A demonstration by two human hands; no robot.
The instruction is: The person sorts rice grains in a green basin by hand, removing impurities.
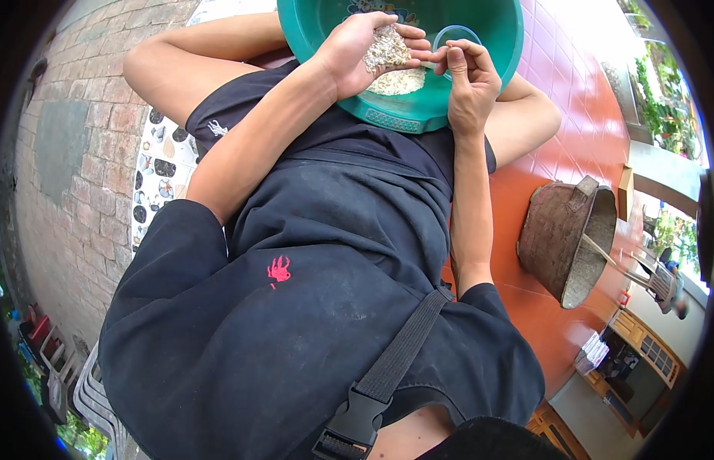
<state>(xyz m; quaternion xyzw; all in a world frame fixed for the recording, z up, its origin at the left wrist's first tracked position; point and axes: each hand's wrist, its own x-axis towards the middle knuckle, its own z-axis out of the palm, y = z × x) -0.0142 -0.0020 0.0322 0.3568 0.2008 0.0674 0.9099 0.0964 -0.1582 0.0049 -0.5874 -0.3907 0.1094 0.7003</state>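
Note:
My left hand (349,55) is turned palm up over a green plastic basin (417,119), cupping a heap of pale rice grains (388,47) mixed with some browner ones. Below it, a pile of whiter rice (398,82) lies on the basin's bottom. My right hand (472,83) is at the basin's right side, thumb and forefinger pinched together near the left fingertips. Whatever is in that pinch is too small to make out. Behind the right fingers, a clear round plastic container (455,32) shows its rim, partly hidden by them.
The basin rests in my lap between my bent legs. A worn brown tub (560,241) stands on red tiles (556,100) to the right. Brick paving (88,115) runs along the left, beside a pebble-patterned edge (159,184). A person (670,284) is far off at the right.

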